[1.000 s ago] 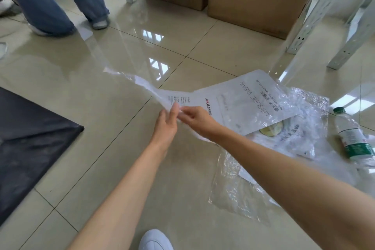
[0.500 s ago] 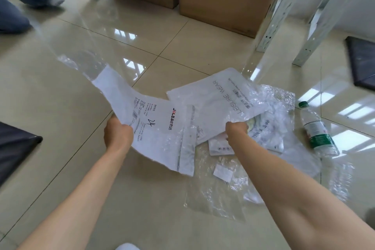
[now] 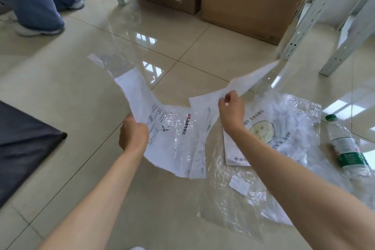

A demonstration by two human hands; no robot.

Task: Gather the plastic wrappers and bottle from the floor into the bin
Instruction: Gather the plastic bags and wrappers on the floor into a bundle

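Across the middle of the frame, on glossy beige tiles [image 3: 60, 79], lie crinkled clear and white plastic wrappers [image 3: 284, 128]. Left hand [image 3: 133, 135] is clenched on a printed white wrapper [image 3: 168, 138], lifted off the floor; right hand [image 3: 231, 112] pinches a second white sheet [image 3: 251, 79], probably another wrapper. At right, a clear bottle [image 3: 349, 148] with green label lies on its side.

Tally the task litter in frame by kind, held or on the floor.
Printed white wrappers: 3 (one in left hand, one in right hand, smiley one on floor)
Clear plastic film sheets: cannot separate, at least 1
Plastic bottle: 1
Total: at least 5
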